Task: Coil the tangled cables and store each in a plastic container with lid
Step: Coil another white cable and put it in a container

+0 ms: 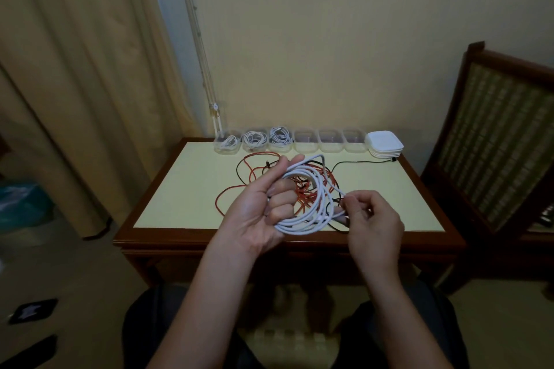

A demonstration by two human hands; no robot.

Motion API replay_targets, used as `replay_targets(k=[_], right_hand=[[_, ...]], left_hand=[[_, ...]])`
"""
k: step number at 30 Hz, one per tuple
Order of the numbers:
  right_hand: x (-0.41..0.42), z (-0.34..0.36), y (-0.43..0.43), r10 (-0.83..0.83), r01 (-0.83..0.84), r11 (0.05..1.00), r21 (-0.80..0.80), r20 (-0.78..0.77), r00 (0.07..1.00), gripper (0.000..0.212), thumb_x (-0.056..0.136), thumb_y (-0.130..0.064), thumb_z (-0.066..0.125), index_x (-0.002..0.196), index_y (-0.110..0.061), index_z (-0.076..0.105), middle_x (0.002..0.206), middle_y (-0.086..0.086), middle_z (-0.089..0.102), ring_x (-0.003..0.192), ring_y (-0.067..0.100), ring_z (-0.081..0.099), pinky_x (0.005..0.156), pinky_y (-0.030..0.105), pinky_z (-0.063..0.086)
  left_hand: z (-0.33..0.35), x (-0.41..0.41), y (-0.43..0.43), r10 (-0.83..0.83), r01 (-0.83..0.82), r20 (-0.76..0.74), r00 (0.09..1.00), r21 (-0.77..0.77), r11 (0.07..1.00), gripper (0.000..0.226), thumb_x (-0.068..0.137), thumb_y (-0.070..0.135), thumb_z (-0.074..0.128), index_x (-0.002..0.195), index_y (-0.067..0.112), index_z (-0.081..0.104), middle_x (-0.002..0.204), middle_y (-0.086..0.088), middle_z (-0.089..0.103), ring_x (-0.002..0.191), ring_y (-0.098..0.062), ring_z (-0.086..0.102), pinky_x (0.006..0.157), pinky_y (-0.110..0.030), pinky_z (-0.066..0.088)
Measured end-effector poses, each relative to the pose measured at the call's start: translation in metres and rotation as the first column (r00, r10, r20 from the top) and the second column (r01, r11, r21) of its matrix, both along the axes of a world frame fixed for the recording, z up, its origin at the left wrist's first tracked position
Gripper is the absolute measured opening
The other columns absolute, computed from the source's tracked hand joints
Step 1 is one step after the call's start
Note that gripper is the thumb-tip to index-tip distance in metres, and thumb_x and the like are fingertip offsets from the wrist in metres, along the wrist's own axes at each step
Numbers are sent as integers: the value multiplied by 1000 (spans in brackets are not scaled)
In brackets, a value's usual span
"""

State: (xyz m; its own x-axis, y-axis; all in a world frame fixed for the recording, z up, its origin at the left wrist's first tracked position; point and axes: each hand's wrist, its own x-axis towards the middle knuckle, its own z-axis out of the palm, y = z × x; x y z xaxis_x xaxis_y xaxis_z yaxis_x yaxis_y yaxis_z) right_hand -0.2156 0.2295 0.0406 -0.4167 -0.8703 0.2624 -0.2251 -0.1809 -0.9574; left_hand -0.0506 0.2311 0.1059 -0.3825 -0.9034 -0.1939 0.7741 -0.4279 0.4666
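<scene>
My left hand (263, 204) holds a white cable (311, 213) wound in several loops around its fingers, above the table's middle. My right hand (371, 219) pinches the loose end of that white cable at the coil's right side. Under the hands a tangle of red cables (257, 172) and black cables (356, 162) lies on the table (186, 189). Along the far edge stands a row of clear plastic containers: three on the left (254, 141) each hold a coiled white cable, three on the right (329, 141) look empty. A stack of white lids (384, 143) sits at the row's right end.
A wooden chair (491, 159) with a woven back stands close to the table's right side. A curtain (75, 84) hangs at the left. The table's left part is bare, and the wall is right behind the containers.
</scene>
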Motion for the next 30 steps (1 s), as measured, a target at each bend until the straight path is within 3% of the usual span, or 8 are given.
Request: replay_targets(k=[2,4,11,15,17,24,27,30], right_hand=[[5,6,3,47,-80,994,80,357,933,11,99,-7,61,90,-5,66,83,10,71,71,13,75,61,17,57],[8,11,4,69,-140,986,87,553,830,9,99,-5,60,91,-4,64,88,17,71,70,15,75,60,19,57],[20,22,10,218,-382,924,22,790,573,7,98,3,57,102,4,62,76,14,73,65,19,72,57,23,58],[20,29,11,336,-611,791,-34,859,387,46,66,4,73,111,6,66,83,14,71,67,16,70,64,26,61],[17,30,12,343,-693,720,-32,884,316,44,68,1,70,111,1,67,80,9,69,66,16,69,65,28,62],[16,29,12,361,-714,701,12,856,369,30,97,-28,60,112,-5,71,85,7,70,79,20,70,87,44,58],[19,30,17,490,-695,719,-4,712,503,34,83,-10,73,115,-2,64,89,8,70,81,18,69,77,34,60],[22,27,18,460,-590,797,131,503,732,41,76,8,77,112,-9,65,88,4,70,80,18,69,75,32,57]], left_hand=[[-3,-4,0,-1,1,8,1000,9,1000,25,90,24,56,102,8,70,47,7,26,42,-3,7,28,-14,12],[-5,-8,1,0,0,26,1000,9,1000,25,90,24,56,105,9,69,48,7,27,39,-3,9,27,-13,13],[-7,-18,2,103,-98,152,983,-36,994,21,85,23,61,103,12,66,46,8,26,27,-2,22,27,-12,11],[-11,-17,2,230,-202,293,928,-123,972,17,96,20,58,109,11,63,47,8,27,30,1,20,31,-13,9],[-14,-17,3,287,-238,363,887,-174,955,19,99,19,57,116,9,63,47,9,31,32,1,21,36,-13,10],[-8,-16,5,481,-313,502,719,-385,868,23,99,14,59,121,7,63,45,10,47,34,1,36,33,-12,29],[-7,-18,7,516,-303,518,682,-442,844,22,99,12,59,121,7,63,42,8,48,34,1,37,35,-11,30],[-14,-18,6,548,-265,583,600,-501,824,19,99,20,62,116,16,66,44,7,43,36,-9,24,37,-18,19]])
